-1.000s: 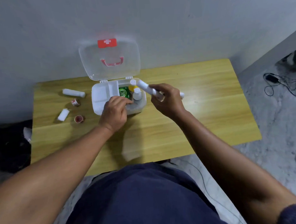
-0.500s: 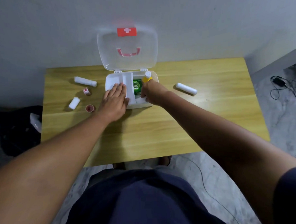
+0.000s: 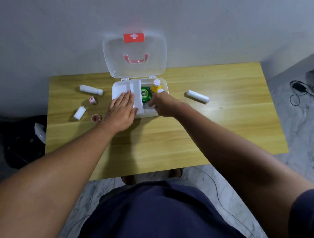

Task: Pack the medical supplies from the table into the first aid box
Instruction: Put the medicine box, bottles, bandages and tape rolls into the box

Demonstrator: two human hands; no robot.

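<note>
The white first aid box (image 3: 166, 86) stands open at the table's back, its clear lid (image 3: 134, 55) leaning on the wall. Inside are a green packet (image 3: 145, 95) and a yellow bottle (image 3: 156, 86). My left hand (image 3: 123, 110) lies flat, fingers apart, on the box's white inner tray (image 3: 134, 87). My right hand (image 3: 163, 104) reaches into the front right compartment, fingers curled onto a white bandage roll (image 3: 148, 110). On the table lie a long roll (image 3: 91, 90), a small roll (image 3: 79, 112) and two tape rolls (image 3: 92, 100) (image 3: 96, 118) at left, and another long roll (image 3: 197, 96) at right.
The wooden table (image 3: 188, 135) stands against a grey wall. A dark bag (image 3: 20, 141) sits on the floor to the left, and a black cable (image 3: 301, 92) lies on the floor to the right.
My right hand carried the white bandage roll down into the box's front compartment. My left hand went from curled at the box to flat on the inner tray. The camera view shifted.
</note>
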